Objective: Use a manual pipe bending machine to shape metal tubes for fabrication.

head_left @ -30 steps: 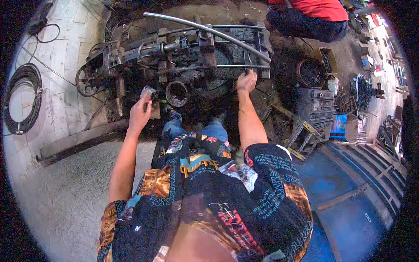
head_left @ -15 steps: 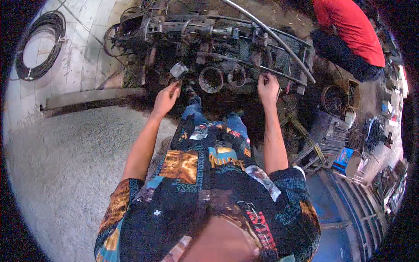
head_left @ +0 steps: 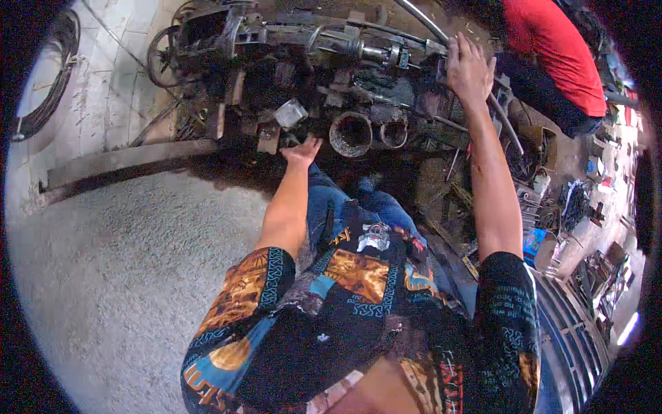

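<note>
My right hand (head_left: pixel 472 72) reaches forward with its fingers spread, over the long metal rod (head_left: pixel 424 21) that slants across the machine. Whether the palm touches the rod I cannot tell. Lower and to the left, my left hand (head_left: pixel 301 150) is open and holds nothing. It is nearest a pale, translucent box-shaped container (head_left: pixel 291 114) and a small rusty block (head_left: pixel 268 138). Two round, grimy cups stand at the machine's near side, a larger one (head_left: pixel 350 134) and a smaller one (head_left: pixel 394 134). Behind them runs the dark, greasy machine (head_left: pixel 289 38) with a horizontal shaft.
A handwheel (head_left: pixel 158 58) sits at the machine's left end. Coiled black cable (head_left: pixel 58 83) lies on the tiled floor, far left. A person in a red top (head_left: pixel 558 52) crouches at the far right. Bundled rods, scrap and a blue slatted panel (head_left: pixel 569 324) lie to the right.
My right hand has moved forward and right, its closed fingers now spread. My left hand has shifted right and opened. The whole view has swung somewhat, and the crouching person stays put.
</note>
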{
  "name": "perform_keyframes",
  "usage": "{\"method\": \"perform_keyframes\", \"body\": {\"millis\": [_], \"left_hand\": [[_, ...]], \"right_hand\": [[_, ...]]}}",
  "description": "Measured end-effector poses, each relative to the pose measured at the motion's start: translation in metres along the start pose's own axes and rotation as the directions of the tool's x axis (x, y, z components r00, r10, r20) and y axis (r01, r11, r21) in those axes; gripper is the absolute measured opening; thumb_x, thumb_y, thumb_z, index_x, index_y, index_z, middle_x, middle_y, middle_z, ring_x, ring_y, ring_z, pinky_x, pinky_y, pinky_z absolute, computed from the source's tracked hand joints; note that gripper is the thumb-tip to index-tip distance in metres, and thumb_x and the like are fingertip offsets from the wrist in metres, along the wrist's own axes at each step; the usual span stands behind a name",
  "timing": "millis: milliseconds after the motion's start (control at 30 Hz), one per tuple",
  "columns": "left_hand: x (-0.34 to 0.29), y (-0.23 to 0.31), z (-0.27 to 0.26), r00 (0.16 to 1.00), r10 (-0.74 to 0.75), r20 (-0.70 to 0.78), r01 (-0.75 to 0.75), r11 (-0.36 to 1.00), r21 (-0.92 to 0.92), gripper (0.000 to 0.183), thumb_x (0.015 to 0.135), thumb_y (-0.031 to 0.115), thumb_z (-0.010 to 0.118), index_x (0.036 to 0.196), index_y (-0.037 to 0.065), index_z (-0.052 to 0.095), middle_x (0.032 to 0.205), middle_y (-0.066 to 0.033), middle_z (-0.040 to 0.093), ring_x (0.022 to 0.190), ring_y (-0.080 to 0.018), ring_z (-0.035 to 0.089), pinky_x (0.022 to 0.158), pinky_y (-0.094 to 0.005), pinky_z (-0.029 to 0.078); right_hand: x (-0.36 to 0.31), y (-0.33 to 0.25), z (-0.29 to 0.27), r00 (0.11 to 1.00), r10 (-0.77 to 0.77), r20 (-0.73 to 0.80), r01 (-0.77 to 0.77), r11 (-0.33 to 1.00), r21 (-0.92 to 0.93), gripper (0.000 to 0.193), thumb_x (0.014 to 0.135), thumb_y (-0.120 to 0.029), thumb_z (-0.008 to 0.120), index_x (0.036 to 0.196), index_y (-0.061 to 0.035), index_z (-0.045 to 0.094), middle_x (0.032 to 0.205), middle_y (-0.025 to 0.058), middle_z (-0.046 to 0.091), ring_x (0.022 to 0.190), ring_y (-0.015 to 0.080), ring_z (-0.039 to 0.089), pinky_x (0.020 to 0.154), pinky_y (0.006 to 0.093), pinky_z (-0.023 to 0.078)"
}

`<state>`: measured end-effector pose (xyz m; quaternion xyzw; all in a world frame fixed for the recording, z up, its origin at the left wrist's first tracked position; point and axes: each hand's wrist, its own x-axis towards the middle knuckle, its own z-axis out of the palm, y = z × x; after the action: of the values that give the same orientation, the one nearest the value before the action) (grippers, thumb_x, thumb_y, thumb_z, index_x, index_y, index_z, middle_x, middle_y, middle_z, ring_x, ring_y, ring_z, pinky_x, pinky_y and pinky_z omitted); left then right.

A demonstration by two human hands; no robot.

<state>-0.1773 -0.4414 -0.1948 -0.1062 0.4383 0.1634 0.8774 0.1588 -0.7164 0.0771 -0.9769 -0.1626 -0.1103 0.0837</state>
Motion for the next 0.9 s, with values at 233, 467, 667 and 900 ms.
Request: {"method": "perform_keyframes", "body": {"millis": [233, 467, 667, 900], "left_hand": [[0.042, 0.044, -0.024, 0.84, 0.077, -0.538, -0.45, 0.652, -0.61, 0.068, 0.096, 0.055, 0.022, 0.147, 0.01, 0.027, 0.15, -0.0161, 0.032, 0.139, -0.0429, 0.025, 0.107, -0.0684, 0.021], [0.005, 0.061, 0.0, 0.805, 0.273, -0.527, -0.527, 0.736, -0.424, 0.065, 0.097, 0.058, 0.021, 0.134, 0.01, 0.042, 0.135, -0.0134, 0.048, 0.127, -0.0342, 0.042, 0.103, -0.0532, 0.033], [-0.043, 0.027, 0.045, 0.77, 0.628, -0.109, -0.62, 0.778, 0.101, 0.071, 0.099, 0.059, 0.014, 0.137, 0.007, 0.043, 0.139, -0.0132, 0.051, 0.13, -0.0313, 0.047, 0.108, -0.0472, 0.037], [-0.082, -0.032, 0.052, 0.575, 0.617, 0.537, -0.347, -0.41, 0.843, 0.084, 0.098, 0.059, 0.03, 0.15, -0.004, 0.012, 0.157, -0.022, 0.013, 0.145, -0.0367, 0.014, 0.118, -0.046, 0.009]], "right_hand": [[0.011, -0.008, -0.006, 0.968, 0.24, 0.073, -0.247, 0.962, 0.116, 0.067, 0.096, -0.055, 0.035, 0.138, -0.0046, 0.046, 0.138, 0.0173, 0.051, 0.131, 0.0349, 0.043, 0.112, 0.0584, 0.023], [0.013, -0.014, -0.013, 0.951, 0.288, 0.115, -0.3, 0.948, 0.11, 0.069, 0.096, -0.055, 0.032, 0.144, -0.0065, 0.039, 0.134, 0.0233, 0.052, 0.128, 0.0362, 0.047, 0.112, 0.0528, 0.025], [0.012, -0.01, -0.007, 0.954, 0.275, 0.118, -0.293, 0.938, 0.185, 0.07, 0.096, -0.053, 0.035, 0.144, -0.0018, 0.037, 0.138, 0.0214, 0.05, 0.13, 0.0412, 0.042, 0.111, 0.0615, 0.02], [0.009, -0.006, -0.008, 0.984, 0.171, 0.055, -0.176, 0.975, 0.132, 0.064, 0.099, -0.048, 0.034, 0.145, -0.0037, 0.034, 0.141, 0.0183, 0.048, 0.132, 0.0388, 0.041, 0.112, 0.0618, 0.018]]}}
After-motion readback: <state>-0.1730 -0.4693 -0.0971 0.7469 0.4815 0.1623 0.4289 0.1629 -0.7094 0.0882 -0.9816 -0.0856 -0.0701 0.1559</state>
